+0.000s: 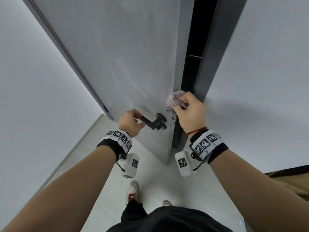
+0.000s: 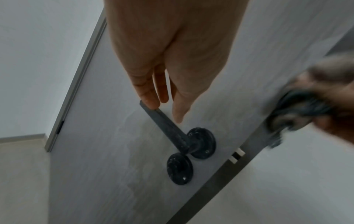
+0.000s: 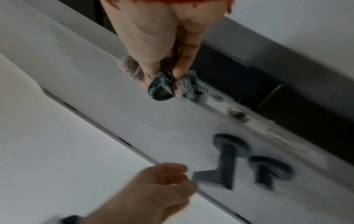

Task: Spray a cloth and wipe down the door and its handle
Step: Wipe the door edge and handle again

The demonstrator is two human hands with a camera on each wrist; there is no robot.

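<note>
The grey door (image 1: 125,56) stands ajar, with damp streaks on its face. Its black lever handle (image 1: 150,122) points left, and my left hand (image 1: 137,120) holds the lever's free end, fingers on top and thumb beneath. In the left wrist view the fingertips (image 2: 148,103) sit on the tip of the handle (image 2: 168,128). My right hand (image 1: 182,104) grips a bunched checked cloth (image 1: 173,98) against the door's latch edge, just above the handle. The right wrist view shows the cloth (image 3: 162,89) pinched between thumb and fingers, with the handle (image 3: 226,166) below, blurred.
A round black lock rosette (image 2: 179,168) sits just under the handle, and a latch plate (image 2: 237,155) is on the door's edge. A dark door frame (image 1: 214,56) and a black gap (image 1: 195,47) lie to the right. White walls flank the door. My shoes (image 1: 133,190) stand on pale floor.
</note>
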